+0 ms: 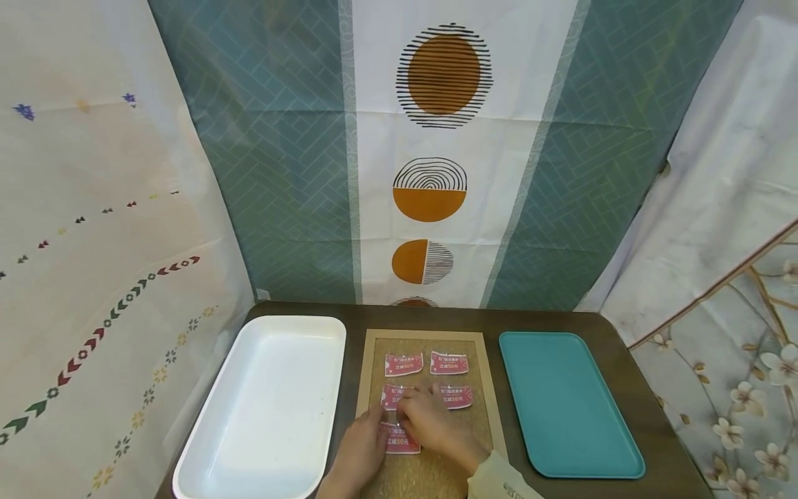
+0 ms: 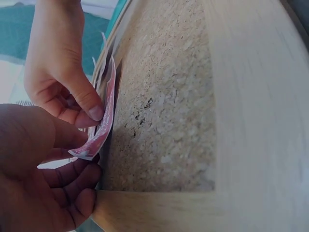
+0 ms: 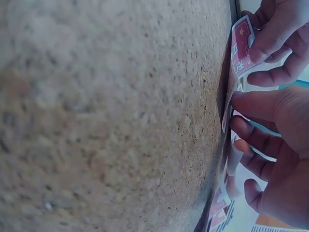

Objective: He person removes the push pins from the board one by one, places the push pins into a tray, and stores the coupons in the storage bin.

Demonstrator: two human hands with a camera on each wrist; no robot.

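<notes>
A pink paper coupon with white print lies lowest on the wood-framed cork board. My left hand pinches its left edge, the thumb on the printed face in the right wrist view. Along the coupon's upper edge, my right hand has its thumb and curled fingers together at the paper. Any small thing between those fingertips is hidden. From the side, the coupon looks bowed. Similar coupons sit above in two rows, including an upper left one and an upper right one; my right hand partly covers the middle row.
Left of the board stands a deep white tray; a flat teal tray lies to its right. All rest on a dark brown table. Patterned cloths hang behind and at both sides.
</notes>
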